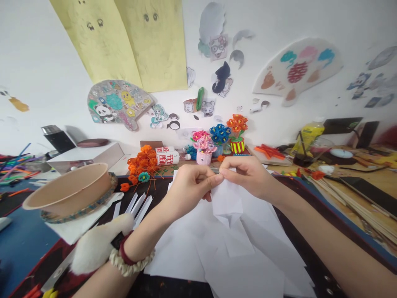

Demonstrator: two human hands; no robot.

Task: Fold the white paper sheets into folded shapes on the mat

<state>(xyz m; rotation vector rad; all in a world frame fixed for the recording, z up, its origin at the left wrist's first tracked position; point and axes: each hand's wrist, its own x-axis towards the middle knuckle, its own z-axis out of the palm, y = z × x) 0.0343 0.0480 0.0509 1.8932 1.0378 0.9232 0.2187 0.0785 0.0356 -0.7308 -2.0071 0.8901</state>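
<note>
A small folded piece of white paper [228, 199] hangs from my fingers, its lower end creased to a pointed flap. My left hand [194, 184] pinches its top left corner between thumb and fingers. At the top edge my right hand [246, 176] is closed on the same paper, thumb and fingertips meeting the left ones. Beneath both hands lie several loose white paper sheets [182, 244], overlapping on a dark mat. The far side of the folded paper is hidden.
Left of my arm stand a beige bowl [71, 188], folded paper strips [142, 211] and a fluffy white item [99, 244]. Orange fuzzy flowers [142, 161] and small flower pots [204, 156] line the back. Thin sticks [356, 203] and a black phone-like slab [372, 194] lie at right.
</note>
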